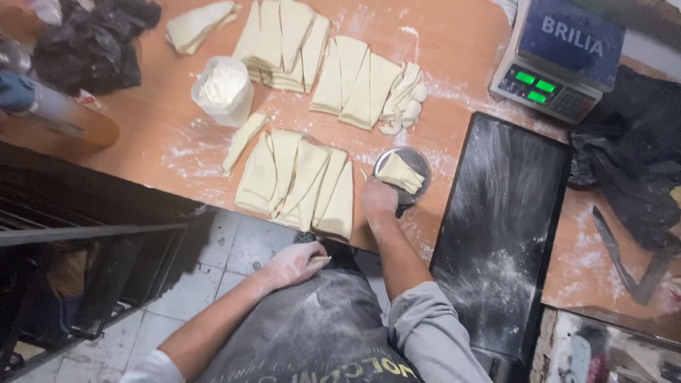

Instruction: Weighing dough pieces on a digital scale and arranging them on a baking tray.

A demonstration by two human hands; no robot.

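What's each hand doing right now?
Left hand: loosely closed against the floury apron, holding nothing visible.
Right hand: closed on the round cutter.

Floured wooden table (177, 142). Tub of flour (223, 89) near stacked dough triangles (284, 35). Digital scale (557, 57) at far right, black baking tray (504, 227) below, black bags (92, 42) far left.

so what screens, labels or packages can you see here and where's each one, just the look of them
Scale: top right of the wooden table; grey body, blue platform with white lettering, two small green-lit displays.
Flour tub: upper left of the dough triangles; clear plastic, white flour, no label visible.
Black bags: top left corner; crumpled, unmarked.
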